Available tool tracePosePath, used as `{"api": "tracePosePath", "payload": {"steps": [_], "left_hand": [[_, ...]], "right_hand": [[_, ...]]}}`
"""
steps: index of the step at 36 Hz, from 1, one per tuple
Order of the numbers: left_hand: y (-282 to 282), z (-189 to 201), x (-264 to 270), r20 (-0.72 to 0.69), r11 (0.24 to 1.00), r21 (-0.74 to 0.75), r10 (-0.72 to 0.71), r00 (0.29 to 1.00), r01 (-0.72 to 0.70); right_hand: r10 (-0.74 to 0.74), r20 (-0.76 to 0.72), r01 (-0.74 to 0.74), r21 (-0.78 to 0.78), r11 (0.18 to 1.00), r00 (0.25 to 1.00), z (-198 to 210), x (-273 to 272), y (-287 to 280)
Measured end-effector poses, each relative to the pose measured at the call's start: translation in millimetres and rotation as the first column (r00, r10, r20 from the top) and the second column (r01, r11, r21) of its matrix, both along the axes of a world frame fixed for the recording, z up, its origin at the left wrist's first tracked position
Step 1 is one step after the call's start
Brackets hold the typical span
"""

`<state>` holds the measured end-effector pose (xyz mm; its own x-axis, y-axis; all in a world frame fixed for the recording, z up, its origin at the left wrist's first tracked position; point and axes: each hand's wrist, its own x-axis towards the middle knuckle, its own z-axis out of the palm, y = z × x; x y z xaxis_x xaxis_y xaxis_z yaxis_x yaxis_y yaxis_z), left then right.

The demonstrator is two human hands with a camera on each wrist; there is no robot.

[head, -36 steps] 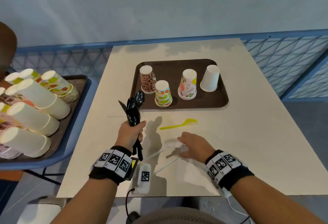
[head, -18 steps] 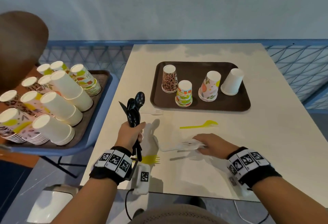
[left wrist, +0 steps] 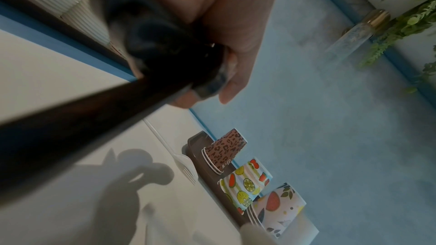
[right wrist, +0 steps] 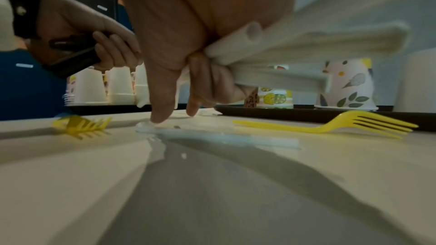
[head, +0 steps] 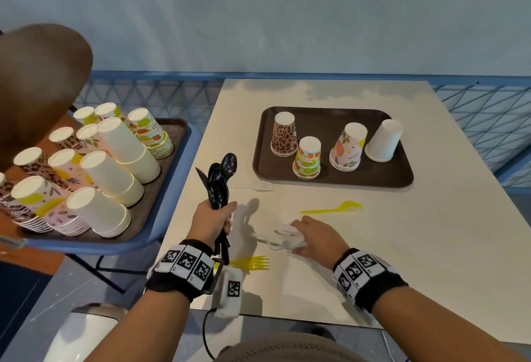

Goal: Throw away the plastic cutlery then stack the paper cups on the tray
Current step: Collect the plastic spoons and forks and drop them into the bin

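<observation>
Nearest, the right hand [head: 311, 239] is low on the beige table [head: 431, 246], its curled fingers clamped round a bundle of white plastic cutlery [right wrist: 295, 49] while the forefinger [right wrist: 162, 100] reaches down and touches a clear plastic utensil [right wrist: 212, 135] lying flat beneath it. That piece runs roughly from nine to three o'clock under the palm — so the next pick looks to turn on pinching its near end without loosening the bundle.

At about nine o'clock from this hand, the left hand [head: 214, 219] is fisted round a bunch of black plastic spoons and knives [head: 221, 180], bowls up. Just below it lies a short yellow plastic fork [head: 253, 262], tines toward three o'clock, closer to the left hand than the right.

At one o'clock from the right hand rests a long yellow plastic fork [head: 333, 209], axis also nine-to-three, tines to the right; the right hand is clearly the nearer one. Further, at eleven o'clock, a white plastic fork [head: 255, 187] lies just beside the brown rectangular tray [head: 330, 123].

On that tray stand upturned paper cups [head: 309, 157] — four separate piles, judged not yet combined.
</observation>
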<state>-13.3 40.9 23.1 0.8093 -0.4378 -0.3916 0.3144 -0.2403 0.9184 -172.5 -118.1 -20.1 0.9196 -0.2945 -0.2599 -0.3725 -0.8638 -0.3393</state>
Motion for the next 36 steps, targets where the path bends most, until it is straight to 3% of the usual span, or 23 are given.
{"api": "tracePosePath", "payload": {"steps": [8,13,20,22,26,31,36], "left_hand": [[13.4,-0.9,7.7,0.006,1.0,0.006,-0.002,1.0,0.002],[29.5,0.0,16.3,0.038,1.0,0.021,0.01,0.999,-0.011],[60.7,0.8,25.4,0.064,0.994,0.028,0.1,0.993,-0.102],[71.1,3.0,25.6,0.073,0.99,0.022,0.136,0.988,-0.138],[86.4,6.0,24.3,0.097,0.983,0.023,0.181,0.979,-0.184],[105.0,7.1,18.9,0.118,0.965,0.011,0.258,0.959,-0.261],[116.8,0.7,12.7,0.124,0.959,0.03,0.277,0.953,-0.283]], "right_hand": [[-0.008,-0.116,-0.001,-0.084,0.996,0.993,-6.5,12.7,13.7],[-0.052,-0.082,0.052,-0.006,0.999,0.995,6.5,25.5,10.6],[0.246,0.057,-0.245,-0.027,0.969,0.968,33.6,61.1,20.9],[0.396,0.041,-0.395,-0.031,0.918,0.917,40.2,73.8,34.2],[0.563,-0.102,-0.568,-0.023,0.823,0.82,43.8,89.2,64.4],[0.494,-0.254,-0.444,0.23,0.866,0.832,26.9,103.3,93.9],[0.593,-0.299,-0.571,0.167,0.804,0.748,12.9,110.9,90.7]]}}
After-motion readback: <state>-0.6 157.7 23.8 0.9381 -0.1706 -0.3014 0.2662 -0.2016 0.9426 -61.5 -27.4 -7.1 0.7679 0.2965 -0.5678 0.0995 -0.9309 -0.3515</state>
